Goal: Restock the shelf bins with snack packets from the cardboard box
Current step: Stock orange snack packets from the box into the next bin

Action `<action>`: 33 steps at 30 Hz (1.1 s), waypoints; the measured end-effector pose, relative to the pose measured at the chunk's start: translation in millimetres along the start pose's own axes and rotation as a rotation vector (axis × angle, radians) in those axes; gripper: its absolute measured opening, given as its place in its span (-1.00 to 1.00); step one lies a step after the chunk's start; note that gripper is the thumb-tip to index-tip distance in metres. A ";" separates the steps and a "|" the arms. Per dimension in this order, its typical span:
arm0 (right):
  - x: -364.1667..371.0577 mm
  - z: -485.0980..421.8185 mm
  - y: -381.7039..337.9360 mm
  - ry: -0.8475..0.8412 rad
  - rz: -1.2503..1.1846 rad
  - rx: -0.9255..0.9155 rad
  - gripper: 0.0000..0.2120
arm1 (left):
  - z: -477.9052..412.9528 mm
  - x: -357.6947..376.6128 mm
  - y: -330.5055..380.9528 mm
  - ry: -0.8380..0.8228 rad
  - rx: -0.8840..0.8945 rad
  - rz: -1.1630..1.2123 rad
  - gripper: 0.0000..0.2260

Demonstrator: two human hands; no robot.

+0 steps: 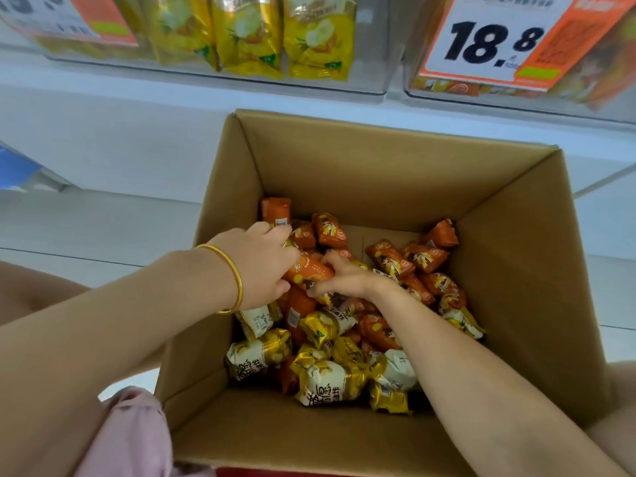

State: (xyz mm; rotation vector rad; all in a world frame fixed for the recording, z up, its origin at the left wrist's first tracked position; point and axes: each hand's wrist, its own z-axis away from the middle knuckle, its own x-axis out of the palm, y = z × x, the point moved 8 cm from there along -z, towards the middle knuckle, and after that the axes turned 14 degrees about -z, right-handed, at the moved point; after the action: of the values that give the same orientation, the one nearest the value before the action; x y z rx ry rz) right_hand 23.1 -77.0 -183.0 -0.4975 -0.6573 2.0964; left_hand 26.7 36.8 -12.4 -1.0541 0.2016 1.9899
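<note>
Deep in the open cardboard box (378, 173), among a heap of orange and yellow snack packets (327, 380), the left hand (261, 263) and right hand (347, 277) both curl round one orange packet (309, 270), below clear shelf bins (375, 46) holding yellow bags (247, 36).

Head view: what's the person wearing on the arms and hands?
Both forearms are bare: no sleeves, no gloves. The left hand has a plain gold bangle round its wrist; the right hand and wrist wear nothing.
</note>
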 end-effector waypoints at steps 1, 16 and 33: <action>1.3 1.1 -0.2 -0.012 -0.022 0.001 -0.22 | 0.1 1.0 -0.2 -0.014 -0.002 0.020 -0.57; -42.8 92.6 -26.2 0.209 0.010 -0.229 -0.33 | -15.4 -18.0 -17.7 0.080 -0.139 0.288 -0.64; -83.1 236.1 -95.0 0.267 -0.831 -0.462 -0.42 | 12.6 -68.3 5.2 0.107 -0.079 1.966 -0.50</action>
State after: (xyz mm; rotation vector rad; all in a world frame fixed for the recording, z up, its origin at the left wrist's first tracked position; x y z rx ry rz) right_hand -5.1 -163.0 68.9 -0.6090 -0.9846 1.0781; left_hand 34.4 -2.0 45.0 -0.9814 1.7587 3.5279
